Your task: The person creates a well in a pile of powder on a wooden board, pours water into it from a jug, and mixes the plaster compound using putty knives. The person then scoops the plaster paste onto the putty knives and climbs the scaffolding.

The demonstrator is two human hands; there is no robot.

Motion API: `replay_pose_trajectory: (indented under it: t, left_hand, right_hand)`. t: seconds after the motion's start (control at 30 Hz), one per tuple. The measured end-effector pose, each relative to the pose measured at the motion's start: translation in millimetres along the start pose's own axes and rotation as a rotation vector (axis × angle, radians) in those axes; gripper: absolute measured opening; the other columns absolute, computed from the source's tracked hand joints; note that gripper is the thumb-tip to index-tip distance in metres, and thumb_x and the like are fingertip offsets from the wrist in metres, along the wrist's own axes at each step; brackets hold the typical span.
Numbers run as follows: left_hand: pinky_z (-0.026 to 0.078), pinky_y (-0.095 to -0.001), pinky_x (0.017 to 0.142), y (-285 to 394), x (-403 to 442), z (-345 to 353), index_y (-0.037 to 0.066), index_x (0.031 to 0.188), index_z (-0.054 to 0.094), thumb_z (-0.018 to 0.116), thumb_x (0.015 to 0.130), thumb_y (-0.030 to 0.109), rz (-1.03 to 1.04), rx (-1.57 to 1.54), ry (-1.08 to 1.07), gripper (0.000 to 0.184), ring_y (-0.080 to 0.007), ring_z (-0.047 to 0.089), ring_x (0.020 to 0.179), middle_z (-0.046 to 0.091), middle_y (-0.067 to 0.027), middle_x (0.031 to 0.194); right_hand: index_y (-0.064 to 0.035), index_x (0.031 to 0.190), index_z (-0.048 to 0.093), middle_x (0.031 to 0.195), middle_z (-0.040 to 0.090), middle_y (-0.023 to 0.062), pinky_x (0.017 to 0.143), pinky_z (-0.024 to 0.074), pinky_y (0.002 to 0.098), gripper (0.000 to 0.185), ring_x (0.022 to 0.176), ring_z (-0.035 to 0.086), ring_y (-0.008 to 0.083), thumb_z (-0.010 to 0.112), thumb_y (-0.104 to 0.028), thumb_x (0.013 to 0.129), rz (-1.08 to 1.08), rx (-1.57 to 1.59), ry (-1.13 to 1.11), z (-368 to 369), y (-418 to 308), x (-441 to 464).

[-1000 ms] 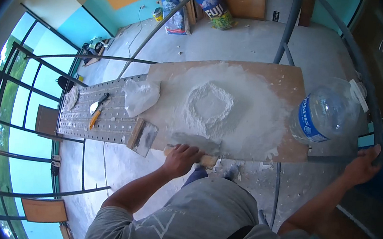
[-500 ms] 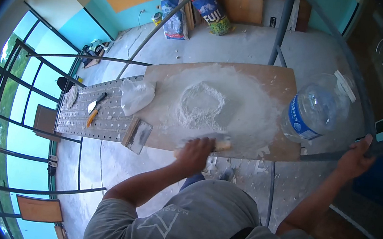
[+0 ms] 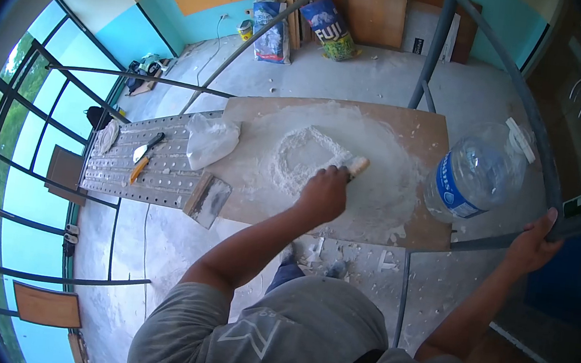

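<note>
A ring of white powder (image 3: 293, 157) lies on the dusty brown board (image 3: 425, 129). My left hand (image 3: 324, 196) grips a wooden-handled trowel (image 3: 359, 166) at the ring's right front edge; its blade is mostly hidden beneath the hand. On the far right, my right hand (image 3: 534, 241) is closed around the dark metal scaffold frame (image 3: 506, 242). Between the board and the frame stands a large clear plastic bottle (image 3: 481, 174) with a blue label. A second wide blade with a wooden handle (image 3: 207, 201) rests at the board's left front corner.
A perforated metal plank (image 3: 169, 178) extends left, carrying a crumpled plastic bag (image 3: 212, 142), a scraper (image 3: 147, 147), a yellow-orange cutter (image 3: 138, 170) and a pale cloth (image 3: 105, 137). Scaffold bars (image 3: 437, 55) surround the board. Two bags, one blue and green (image 3: 329, 29), stand on the floor behind.
My left hand has carried the trowel from the board's front edge up and right to the powder ring. The ring's front right side looks altered. My right hand stays at the frame.
</note>
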State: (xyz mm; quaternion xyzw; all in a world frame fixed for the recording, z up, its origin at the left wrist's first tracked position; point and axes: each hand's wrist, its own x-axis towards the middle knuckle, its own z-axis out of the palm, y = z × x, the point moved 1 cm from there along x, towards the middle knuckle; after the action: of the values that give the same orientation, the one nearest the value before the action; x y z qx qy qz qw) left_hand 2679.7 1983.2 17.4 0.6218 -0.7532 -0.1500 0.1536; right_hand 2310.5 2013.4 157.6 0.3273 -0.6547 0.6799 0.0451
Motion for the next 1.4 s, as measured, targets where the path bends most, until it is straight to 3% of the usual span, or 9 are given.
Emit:
replay_pose_trajectory:
  t: [0.2,0.27,0.33,0.53,0.83,0.93,1.17,1.27,1.4]
  left_hand:
    - [0.05,-0.0458,0.086,-55.2,-45.6,-76.2,-0.003,0.12,0.056,0.06,0.086,0.02,-0.413,-0.359,0.131,0.041,-0.0436,0.062,0.102,0.064,-0.0291,0.106]
    - [0.052,-0.0382,0.081,-124.5,-73.6,-50.0,-0.004,0.117,0.058,0.062,0.086,0.018,-0.601,-0.643,0.291,0.039,-0.0266,0.067,0.093,0.068,-0.0202,0.101]
    - [0.052,-0.0355,0.077,-177.3,-108.4,-27.0,-0.003,0.116,0.059,0.061,0.086,0.017,-0.666,-0.95,0.447,0.036,-0.0219,0.065,0.09,0.067,-0.0141,0.101]
    - [0.052,-0.0359,0.073,-211.3,-135.2,1.4,-0.003,0.116,0.059,0.062,0.086,0.017,-0.895,-1.228,0.514,0.036,-0.0222,0.063,0.083,0.065,-0.0108,0.095]
    - [0.051,-0.0363,0.074,-173.1,-51.4,-26.3,-0.006,0.114,0.059,0.063,0.089,0.018,-0.839,-0.818,0.455,0.036,-0.0231,0.063,0.081,0.065,-0.0146,0.095]
    - [0.051,-0.0364,0.073,-214.5,-58.6,-37.4,-0.006,0.115,0.059,0.065,0.088,0.018,-0.729,-0.998,0.393,0.037,-0.0229,0.063,0.082,0.065,-0.0143,0.095]
    - [0.051,-0.0421,0.075,-260.7,-36.3,-24.2,-0.001,0.118,0.061,0.063,0.084,0.019,-0.854,-1.182,0.318,0.04,-0.0266,0.065,0.087,0.066,-0.0126,0.099]
    - [0.051,-0.0439,0.078,-294.8,7.2,-6.9,-0.003,0.12,0.057,0.063,0.083,0.02,-0.678,-0.811,0.16,0.045,-0.0324,0.066,0.092,0.067,-0.0197,0.101]
    - [0.05,-0.0449,0.086,-199.0,31.2,-85.5,-0.001,0.121,0.057,0.063,0.082,0.019,-0.429,-0.182,0.155,0.044,-0.0396,0.064,0.097,0.066,-0.0239,0.104]
  right_hand:
    - [0.0056,0.114,0.058,0.08,0.06,0.0086,0.061,0.0441,0.0296,0.053,0.065,0.054,0.0151,0.066,-0.042,0.092,0.026,-0.02,0.039,1.0,5.8,0.0]
    - [0.0058,0.106,0.059,0.075,0.059,0.0084,0.063,0.045,0.0306,0.058,0.066,0.055,0.0168,0.066,-0.049,0.09,0.074,-0.054,0.07,0.3,13.5,3.3]
    - [0.0058,0.1,0.06,0.072,0.059,0.0086,0.065,0.0456,0.0313,0.06,0.067,0.057,0.0181,0.066,-0.053,0.089,0.104,-0.095,0.082,1.2,11.7,2.5]
    - [0.0039,0.092,0.06,0.07,0.056,0.0061,0.066,0.0441,0.0316,0.054,0.065,0.054,0.0171,0.066,-0.049,0.09,0.106,-0.119,0.076,1.2,5.6,1.1]
    - [0.003,0.09,0.059,0.07,0.053,0.0047,0.062,0.0421,0.0319,0.045,0.064,0.049,0.0143,0.065,-0.041,0.093,0.022,-0.001,0.036,-2.4,10.6,3.7]
    - [0.0031,0.09,0.059,0.072,0.054,0.0055,0.061,0.042,0.0314,0.045,0.065,0.05,0.0138,0.065,-0.042,0.092,0.03,-0.033,0.103,4.2,3.8,0.6]
    - [0.0037,0.098,0.058,0.072,0.053,0.0044,0.059,0.042,0.0305,0.04,0.063,0.049,0.0119,0.063,-0.036,0.095,-0.045,0.037,0.059,5.6,-4.4,-3.1]
    - [0.0036,0.11,0.058,0.077,0.054,0.0043,0.059,0.0406,0.0285,0.04,0.064,0.048,0.0115,0.063,-0.034,0.095,-0.057,0.091,0.038,5.2,-0.4,-3.3]
    - [0.0016,0.105,0.059,0.074,0.053,0.0024,0.057,0.0381,0.0275,0.036,0.062,0.047,0.0108,0.062,-0.033,0.095,-0.074,0.066,0.02,1.1,14.1,3.8]
